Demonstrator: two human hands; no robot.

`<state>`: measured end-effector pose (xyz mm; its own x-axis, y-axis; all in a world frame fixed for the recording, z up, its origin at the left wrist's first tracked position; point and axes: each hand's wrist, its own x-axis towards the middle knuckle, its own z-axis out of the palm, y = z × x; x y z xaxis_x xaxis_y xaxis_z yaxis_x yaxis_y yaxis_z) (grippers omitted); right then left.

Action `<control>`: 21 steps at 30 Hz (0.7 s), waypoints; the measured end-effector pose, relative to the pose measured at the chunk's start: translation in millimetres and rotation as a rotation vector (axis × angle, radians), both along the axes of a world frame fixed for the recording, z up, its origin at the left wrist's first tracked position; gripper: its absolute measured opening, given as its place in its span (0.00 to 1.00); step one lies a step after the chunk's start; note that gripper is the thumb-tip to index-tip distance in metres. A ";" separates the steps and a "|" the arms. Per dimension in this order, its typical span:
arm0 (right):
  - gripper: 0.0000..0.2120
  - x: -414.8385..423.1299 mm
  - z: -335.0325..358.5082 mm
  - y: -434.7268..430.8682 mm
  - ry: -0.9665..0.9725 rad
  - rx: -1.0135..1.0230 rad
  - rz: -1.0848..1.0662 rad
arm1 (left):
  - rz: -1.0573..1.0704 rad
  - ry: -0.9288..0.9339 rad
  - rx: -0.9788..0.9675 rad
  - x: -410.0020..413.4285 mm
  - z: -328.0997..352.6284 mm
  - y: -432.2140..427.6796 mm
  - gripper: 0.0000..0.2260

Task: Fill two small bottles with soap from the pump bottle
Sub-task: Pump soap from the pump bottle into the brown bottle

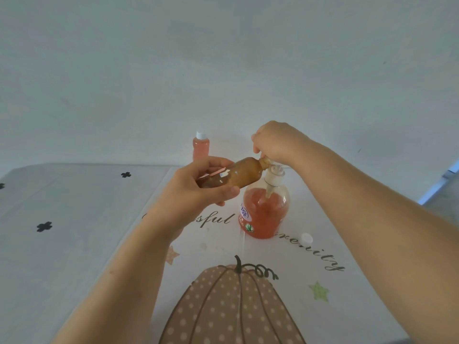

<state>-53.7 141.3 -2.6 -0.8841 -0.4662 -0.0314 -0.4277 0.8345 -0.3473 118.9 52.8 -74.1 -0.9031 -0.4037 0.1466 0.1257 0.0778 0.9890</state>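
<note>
Left hand: the left hand (198,184) is gripping the amber small bottle (238,173), fingers and thumb wrapped round its body, holding it in the air tilted almost flat.
Amber bottle's mouth: it is pointing right and meeting the spout area above the pump bottle (263,212); the exact joint is hidden.
Right hand: the right hand (275,142) is bearing down on the top of the pump, which it is covering; I cannot tell whether its fingers are curling round it or just pressing.
Pump bottle: it is standing upright on the printed tablecloth (74,207), roughly half full of orange soap.
Second small bottle (201,147): it is standing capped and filled at the far table edge.
Loose white cap (306,238): it is lying on the cloth to the right of the pump bottle.
Risk, spill: held this flat, the amber bottle is likely letting soap run back out as it fills.
Risk, miss: a hard press could be shifting the spout off the narrow mouth, streaking soap onto the cloth.
Risk, tip: off-centre pressing could be rocking the pump bottle.
</note>
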 end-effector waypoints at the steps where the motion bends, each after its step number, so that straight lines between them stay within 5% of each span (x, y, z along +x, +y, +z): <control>1: 0.14 0.1 0.0 -1.4 -0.036 0.004 -0.003 | -0.002 -0.003 0.000 0.2 0.4 0.2 0.17; 21: 0.14 -2.2 -5.3 2.3 0.032 -0.096 -0.024 | 0.056 0.042 -0.037 0.0 -0.2 4.1 0.18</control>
<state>-55.9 143.5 -7.9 -0.8948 -0.4445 0.0407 -0.4202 0.8080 -0.4130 118.8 56.9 -74.3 -0.8720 -0.4469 0.1997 0.1618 0.1218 0.9793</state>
